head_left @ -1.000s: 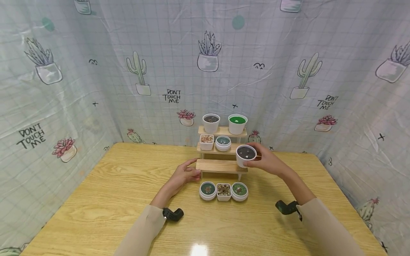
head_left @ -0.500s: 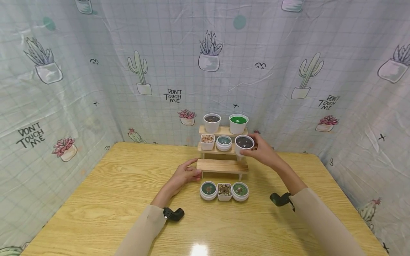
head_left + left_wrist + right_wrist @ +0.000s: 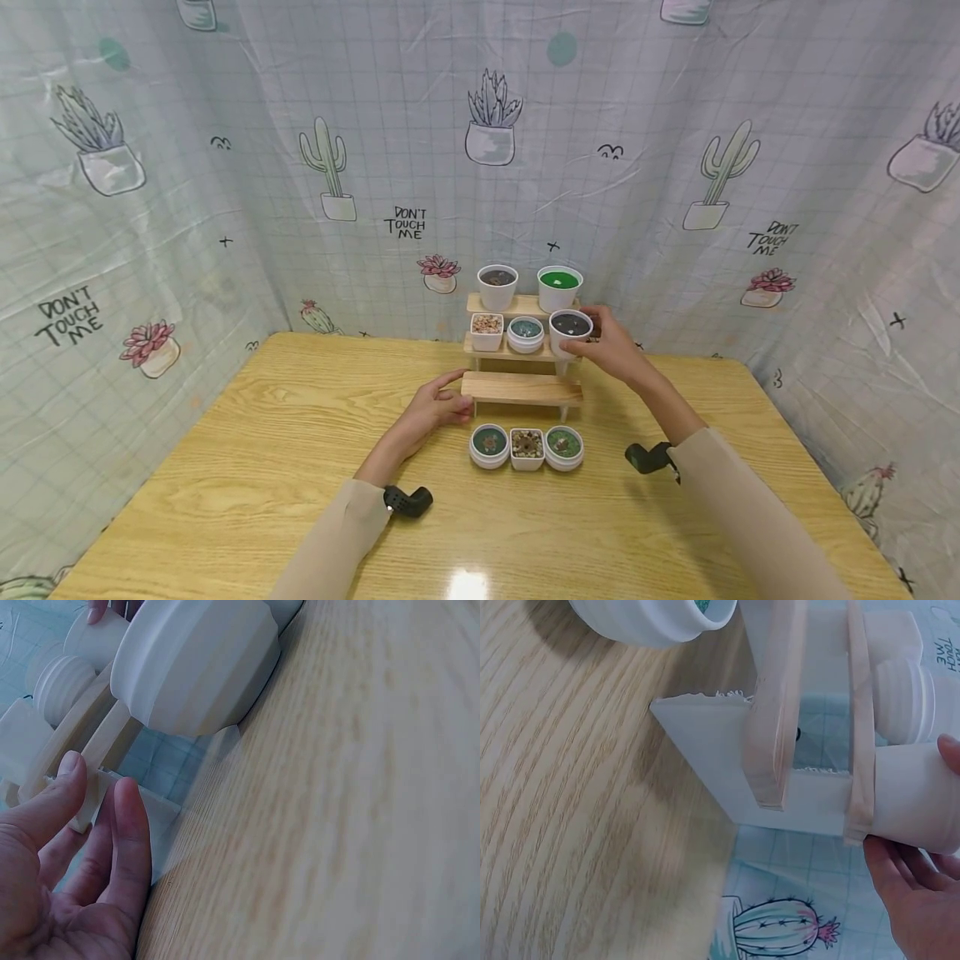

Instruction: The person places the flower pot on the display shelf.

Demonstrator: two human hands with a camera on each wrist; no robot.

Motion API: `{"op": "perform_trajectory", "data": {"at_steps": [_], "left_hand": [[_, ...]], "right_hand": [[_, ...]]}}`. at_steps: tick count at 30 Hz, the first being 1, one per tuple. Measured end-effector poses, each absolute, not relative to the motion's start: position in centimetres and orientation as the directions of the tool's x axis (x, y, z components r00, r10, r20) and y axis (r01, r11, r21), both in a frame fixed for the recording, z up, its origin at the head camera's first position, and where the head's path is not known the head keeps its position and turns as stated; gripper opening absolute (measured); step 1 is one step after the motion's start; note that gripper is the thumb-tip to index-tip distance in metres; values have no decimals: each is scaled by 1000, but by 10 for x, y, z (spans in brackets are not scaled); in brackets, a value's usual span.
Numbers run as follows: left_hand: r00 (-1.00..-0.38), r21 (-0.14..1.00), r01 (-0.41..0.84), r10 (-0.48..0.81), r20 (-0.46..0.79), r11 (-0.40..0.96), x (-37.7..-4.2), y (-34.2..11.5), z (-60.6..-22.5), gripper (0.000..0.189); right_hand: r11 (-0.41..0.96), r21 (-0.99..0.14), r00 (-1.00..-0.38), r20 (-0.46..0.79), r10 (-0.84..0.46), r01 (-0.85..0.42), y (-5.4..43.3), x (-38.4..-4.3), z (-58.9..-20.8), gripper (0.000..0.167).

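Note:
My right hand [image 3: 613, 348] grips a white round pot [image 3: 570, 325] with dark fill by its sides, at the right end of the middle shelf of a tiered wooden display stand [image 3: 522, 387]. In the right wrist view the base of this white pot [image 3: 907, 795] sits against the shelf board [image 3: 862, 750]. My left hand [image 3: 433, 411] holds the stand's left end at the lowest shelf, thumb above and fingers below, as the left wrist view shows. Left of the gripped pot, a square pot [image 3: 487, 333] of pebbles and a round ribbed pot [image 3: 526, 335] share the middle shelf.
The top shelf bears a grey-filled pot [image 3: 498, 288] and a green-filled pot [image 3: 559, 289]. On the table [image 3: 300, 467] before the stand are a round teal-filled pot [image 3: 490, 447], a square pebble pot [image 3: 527, 450] and a round green pot [image 3: 563, 448]. A printed curtain [image 3: 375, 150] hangs behind.
My right hand has carried the dark-filled pot from over the lowest shelf up and back to the middle shelf's right end. My left hand has stayed at the stand.

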State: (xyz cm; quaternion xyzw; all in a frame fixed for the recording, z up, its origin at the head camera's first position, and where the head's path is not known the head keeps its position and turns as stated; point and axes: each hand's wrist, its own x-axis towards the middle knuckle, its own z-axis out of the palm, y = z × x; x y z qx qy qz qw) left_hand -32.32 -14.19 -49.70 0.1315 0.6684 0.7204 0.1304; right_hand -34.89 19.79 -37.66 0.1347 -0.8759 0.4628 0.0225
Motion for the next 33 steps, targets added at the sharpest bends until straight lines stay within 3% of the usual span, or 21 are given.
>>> {"op": "perform_trajectory", "data": {"at_steps": [18, 33], "left_hand": [[-930, 996, -14, 368, 21, -92, -324, -142, -498, 75], [-931, 996, -17, 364, 14, -84, -322, -141, -497, 74]], "right_hand": [[496, -818, -953, 203, -225, -291, 194, -348, -382, 86], [398, -891, -968, 148, -201, -218, 209, -321, -395, 94]]}}
